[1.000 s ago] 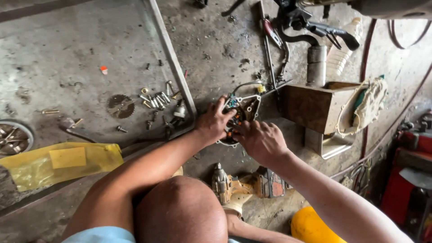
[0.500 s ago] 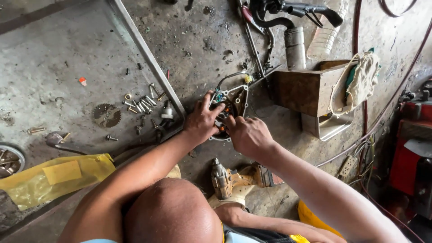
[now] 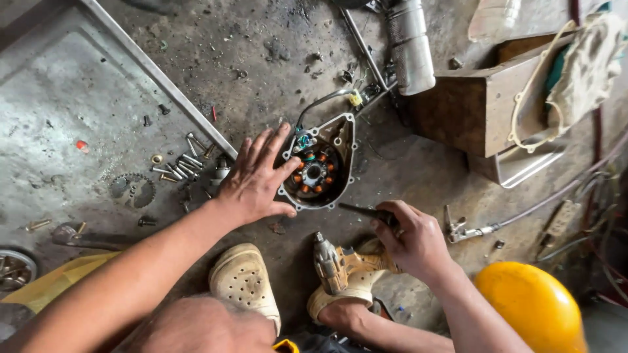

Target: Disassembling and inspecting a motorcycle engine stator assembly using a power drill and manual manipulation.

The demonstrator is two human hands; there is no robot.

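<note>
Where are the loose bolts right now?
Head view, left of centre: the bolts lie on the floor, just left of the left hand, right of the sprocket.

A grey metal cover [image 3: 318,168] with orange coils ringed inside is being shown at the centre. At five o'clock a bright yellow helmet [image 3: 531,305] is being seen. Silver bolts [image 3: 180,165] are being shown at nine o'clock on a dull grey tray [image 3: 59,98]. Cream, dotted clogs [image 3: 243,280] are being worn at six o'clock.
</note>
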